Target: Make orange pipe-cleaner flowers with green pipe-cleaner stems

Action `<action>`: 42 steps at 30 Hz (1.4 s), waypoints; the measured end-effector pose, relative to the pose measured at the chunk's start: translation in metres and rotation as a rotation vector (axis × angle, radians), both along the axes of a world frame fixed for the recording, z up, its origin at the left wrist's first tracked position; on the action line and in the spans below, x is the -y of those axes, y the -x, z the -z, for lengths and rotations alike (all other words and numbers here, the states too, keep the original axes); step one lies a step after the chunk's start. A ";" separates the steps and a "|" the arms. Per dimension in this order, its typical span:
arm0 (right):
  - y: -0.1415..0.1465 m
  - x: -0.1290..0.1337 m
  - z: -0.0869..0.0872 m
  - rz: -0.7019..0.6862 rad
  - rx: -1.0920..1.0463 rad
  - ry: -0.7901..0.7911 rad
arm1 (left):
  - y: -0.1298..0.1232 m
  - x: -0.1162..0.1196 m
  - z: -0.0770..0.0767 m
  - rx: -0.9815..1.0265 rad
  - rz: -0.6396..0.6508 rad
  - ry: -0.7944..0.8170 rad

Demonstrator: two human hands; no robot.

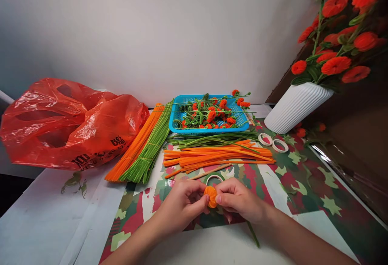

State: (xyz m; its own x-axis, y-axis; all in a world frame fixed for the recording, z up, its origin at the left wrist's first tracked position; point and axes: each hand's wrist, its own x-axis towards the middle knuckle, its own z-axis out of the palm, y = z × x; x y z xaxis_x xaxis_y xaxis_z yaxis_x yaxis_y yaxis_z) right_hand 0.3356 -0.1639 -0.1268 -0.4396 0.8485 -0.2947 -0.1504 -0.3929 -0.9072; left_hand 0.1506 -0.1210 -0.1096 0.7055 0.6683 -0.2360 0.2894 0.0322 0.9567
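Between my two hands is a small orange pipe-cleaner flower [210, 196], round and ridged. My left hand [189, 200] pinches it from the left with thumb and fingers. On the other side, my right hand [239, 199] is closed at the flower's right edge, fingertips against it. A green stem [252, 234] sticks out below my right hand; whether it joins the flower is hidden. Just behind the flower lies a white tape roll [214, 179], and a thin wooden stick [209, 171] is beyond it.
Loose orange pipe cleaners [221, 156] lie ahead of my hands. Behind them stands a blue basket [172, 125] of orange flowers. Bundled green pipe cleaners [148, 152] and a red plastic bag [75, 123] are left. Tape rolls [280, 146] and a white vase [297, 107] stand right.
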 end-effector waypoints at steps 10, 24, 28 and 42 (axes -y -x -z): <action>0.000 -0.002 -0.002 0.003 -0.022 0.023 | 0.001 -0.001 -0.003 -0.009 0.040 -0.063; 0.000 -0.003 -0.003 0.033 -0.348 0.170 | 0.000 0.001 -0.003 0.192 -0.081 0.320; -0.001 -0.003 -0.003 0.034 -0.389 0.192 | 0.000 -0.001 -0.004 0.241 -0.133 0.396; 0.005 -0.001 0.001 0.027 -0.201 0.135 | -0.003 0.001 -0.002 0.043 -0.151 0.254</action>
